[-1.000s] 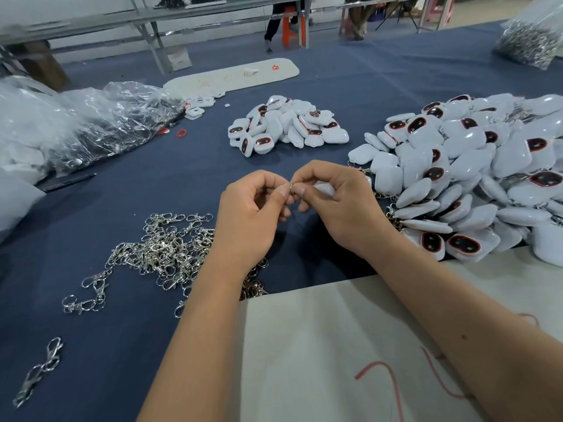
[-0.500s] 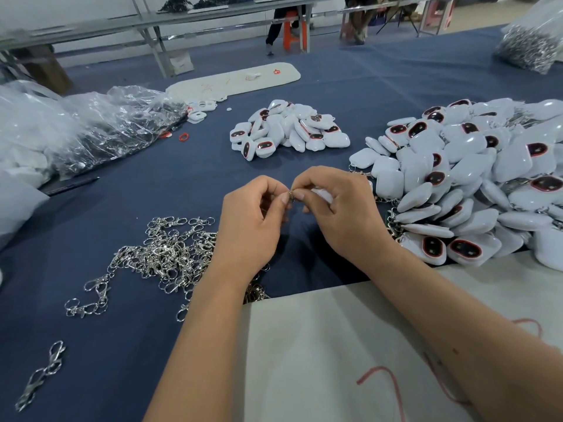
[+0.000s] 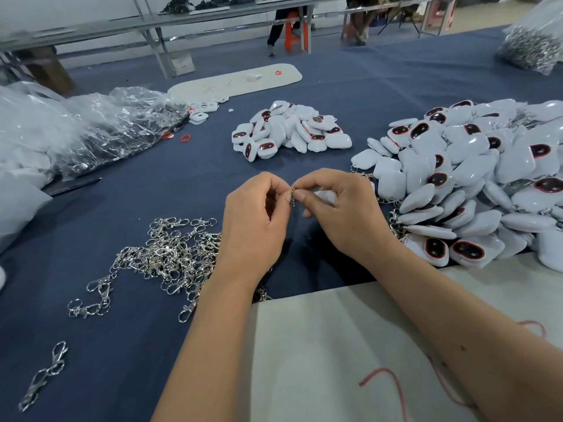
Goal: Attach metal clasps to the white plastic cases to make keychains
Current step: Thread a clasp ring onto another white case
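Your left hand (image 3: pixel 256 214) and right hand (image 3: pixel 338 214) meet fingertip to fingertip, both pinching one small silver metal clasp (image 3: pixel 292 193) whose long axis hangs downward between them. The white plastic case (image 3: pixel 326 197) sits curled inside your right fingers, immediately right of the clasp. Open blue cloth (image 3: pixel 182 184) lies beyond your fingertips; the pile of finished white cases (image 3: pixel 475 184) crowds your right.

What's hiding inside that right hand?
A white plastic case peeks out from the right hand; curled fingers cover most of it. Its fingertips and the left hand pinch a small metal clasp.
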Tool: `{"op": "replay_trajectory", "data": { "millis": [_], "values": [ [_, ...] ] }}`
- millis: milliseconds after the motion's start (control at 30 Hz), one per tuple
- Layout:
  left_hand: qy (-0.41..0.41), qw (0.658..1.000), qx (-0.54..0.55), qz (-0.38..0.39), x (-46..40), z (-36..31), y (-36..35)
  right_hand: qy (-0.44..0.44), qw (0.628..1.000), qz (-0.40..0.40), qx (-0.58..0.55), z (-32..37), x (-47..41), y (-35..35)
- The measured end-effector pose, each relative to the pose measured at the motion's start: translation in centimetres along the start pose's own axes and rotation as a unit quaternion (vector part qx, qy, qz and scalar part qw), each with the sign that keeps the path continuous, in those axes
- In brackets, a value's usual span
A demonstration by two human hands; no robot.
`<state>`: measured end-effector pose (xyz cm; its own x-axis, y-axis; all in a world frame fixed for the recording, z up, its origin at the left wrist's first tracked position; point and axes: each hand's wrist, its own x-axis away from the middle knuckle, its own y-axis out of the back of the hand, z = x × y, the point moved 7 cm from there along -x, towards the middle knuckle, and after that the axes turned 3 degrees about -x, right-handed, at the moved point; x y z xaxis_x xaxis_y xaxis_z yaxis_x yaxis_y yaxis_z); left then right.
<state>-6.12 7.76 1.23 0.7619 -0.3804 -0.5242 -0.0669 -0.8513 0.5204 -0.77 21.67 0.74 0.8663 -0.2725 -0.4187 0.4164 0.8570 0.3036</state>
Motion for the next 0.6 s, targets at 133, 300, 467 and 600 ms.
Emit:
{"op": "replay_trajectory", "data": {
  "millis": [133,300,467,600],
  "values": [
    [-0.017,1.0,-0.012,0.004,0.0,-0.2,-0.1,0.02,0.999,-0.011,0.026,0.3,0.1,0.4],
    [-0.029,0.999,-0.037,0.013,0.0,-0.2,-0.2,0.102,0.984,-0.024,0.141,1.4,0.2,0.2],
    [-0.007,0.999,-0.04,0.034,0.1,0.4,-0.5,0.144,0.961,0.02,0.234,1.6,0.1,-0.5],
    [-0.003,0.998,-0.051,0.036,0.1,0.5,-0.5,0.145,0.957,0.024,0.249,1.3,0.0,-0.7]
  ]
}}
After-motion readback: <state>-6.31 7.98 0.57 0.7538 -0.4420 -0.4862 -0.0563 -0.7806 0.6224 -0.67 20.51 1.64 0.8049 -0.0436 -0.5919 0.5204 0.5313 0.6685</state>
